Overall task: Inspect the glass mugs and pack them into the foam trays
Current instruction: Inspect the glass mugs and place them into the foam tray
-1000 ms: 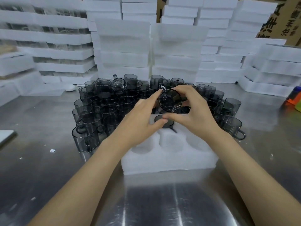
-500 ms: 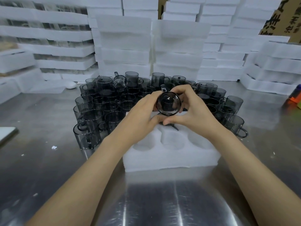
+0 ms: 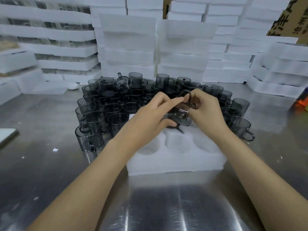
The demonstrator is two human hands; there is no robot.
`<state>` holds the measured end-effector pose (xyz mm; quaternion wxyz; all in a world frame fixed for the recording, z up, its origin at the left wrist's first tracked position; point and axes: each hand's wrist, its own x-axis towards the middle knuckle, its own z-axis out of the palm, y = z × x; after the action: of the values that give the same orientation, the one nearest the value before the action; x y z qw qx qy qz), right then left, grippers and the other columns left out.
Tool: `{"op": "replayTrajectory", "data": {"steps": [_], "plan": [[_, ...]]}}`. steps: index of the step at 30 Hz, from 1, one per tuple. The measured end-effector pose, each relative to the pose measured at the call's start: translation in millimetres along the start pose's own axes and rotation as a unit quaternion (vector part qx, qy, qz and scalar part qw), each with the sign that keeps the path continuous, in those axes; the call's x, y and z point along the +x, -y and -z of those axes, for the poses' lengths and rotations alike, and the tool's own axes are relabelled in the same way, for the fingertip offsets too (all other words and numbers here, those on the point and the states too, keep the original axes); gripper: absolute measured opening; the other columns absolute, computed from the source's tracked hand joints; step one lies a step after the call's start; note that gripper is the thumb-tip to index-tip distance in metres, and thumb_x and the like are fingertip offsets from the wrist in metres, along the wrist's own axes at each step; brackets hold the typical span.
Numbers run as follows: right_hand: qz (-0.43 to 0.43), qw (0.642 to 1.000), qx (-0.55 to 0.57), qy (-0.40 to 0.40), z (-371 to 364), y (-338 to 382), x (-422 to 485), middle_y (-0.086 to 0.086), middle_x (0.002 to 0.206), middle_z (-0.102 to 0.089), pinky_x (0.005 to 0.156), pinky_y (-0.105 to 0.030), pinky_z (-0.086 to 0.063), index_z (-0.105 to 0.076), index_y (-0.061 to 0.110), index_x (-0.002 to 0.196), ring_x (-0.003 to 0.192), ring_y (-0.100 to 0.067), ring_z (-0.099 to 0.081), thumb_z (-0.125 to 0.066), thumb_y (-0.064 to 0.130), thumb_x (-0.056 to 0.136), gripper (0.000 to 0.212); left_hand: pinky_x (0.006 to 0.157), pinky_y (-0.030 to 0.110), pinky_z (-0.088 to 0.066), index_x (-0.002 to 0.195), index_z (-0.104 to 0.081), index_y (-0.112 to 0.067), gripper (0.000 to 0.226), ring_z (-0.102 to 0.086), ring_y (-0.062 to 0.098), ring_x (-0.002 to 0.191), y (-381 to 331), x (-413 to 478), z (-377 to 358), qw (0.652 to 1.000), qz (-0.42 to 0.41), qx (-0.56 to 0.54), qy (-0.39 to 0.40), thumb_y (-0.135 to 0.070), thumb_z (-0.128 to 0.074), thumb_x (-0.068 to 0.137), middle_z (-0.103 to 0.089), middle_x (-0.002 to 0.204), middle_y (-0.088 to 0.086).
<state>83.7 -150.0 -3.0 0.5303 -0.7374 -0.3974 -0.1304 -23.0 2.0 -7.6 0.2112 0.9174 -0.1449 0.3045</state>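
I hold one smoky grey glass mug [image 3: 182, 116] over the far row of a white foam tray [image 3: 175, 157]. My left hand [image 3: 150, 117] grips its left side and my right hand [image 3: 206, 112] grips its right side, fingers at the handle, which points up. The mug lies tilted on its side. Another dark mug [image 3: 173, 126] sits in a far pocket of the tray, partly hidden under my left hand. The three near pockets hold nothing. A crowd of matching grey mugs [image 3: 106, 110] stands on the steel table behind and beside the tray.
Stacks of white foam trays [image 3: 130, 47] line the back and both sides of the steel table [image 3: 41, 172]. A cardboard box [image 3: 293, 19] stands at the top right. An orange object [image 3: 302, 102] lies at the right edge, a flat pale item [image 3: 6, 135] at the left edge.
The mug has turned in my hands: its open mouth faced me before, now it lies sideways with the handle up, slightly lower over the tray.
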Motion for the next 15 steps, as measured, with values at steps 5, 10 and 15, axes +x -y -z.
{"op": "replayTrajectory", "data": {"steps": [5, 10, 15], "plan": [[0.010, 0.998, -0.062, 0.006, -1.9, 3.1, -1.2, -0.002, 0.070, -0.062, 0.062, -0.020, -0.040, -0.061, 0.015, 0.080, 0.062, -0.010, -0.047, -0.068, 0.003, 0.078, 0.014, 0.097, 0.037, -0.046, 0.143, -0.044, -0.020, 0.062, -0.050, 0.013, 0.117, -1.0, 0.6, 0.5, 1.000, 0.002, -0.010, 0.015, -0.013, -0.067, 0.087, -0.045, 0.134, 0.003], [0.023, 0.992, -0.123, 0.013, -4.1, 3.6, -2.1, 0.006, 0.068, -0.062, 0.060, -0.019, -0.044, -0.061, 0.013, 0.085, 0.064, -0.010, -0.057, -0.068, -0.002, 0.074, 0.020, 0.108, 0.020, -0.033, 0.145, -0.038, -0.016, 0.062, -0.037, 0.007, 0.133, -0.3, 3.7, -4.7, 0.997, 0.020, -0.052, 0.059, -0.011, -0.065, 0.089, -0.033, 0.151, -0.007], [0.019, 0.993, -0.107, -0.042, 5.8, 4.8, 1.3, 0.002, 0.072, -0.066, 0.070, -0.025, -0.056, -0.064, 0.009, 0.102, 0.065, -0.012, -0.068, -0.047, -0.003, 0.076, 0.033, 0.100, 0.006, -0.032, 0.137, -0.044, -0.015, 0.057, -0.048, 0.006, 0.119, 11.7, 3.8, -6.0, 0.989, 0.106, -0.101, -0.008, -0.003, -0.066, 0.086, -0.049, 0.135, -0.004]]}}
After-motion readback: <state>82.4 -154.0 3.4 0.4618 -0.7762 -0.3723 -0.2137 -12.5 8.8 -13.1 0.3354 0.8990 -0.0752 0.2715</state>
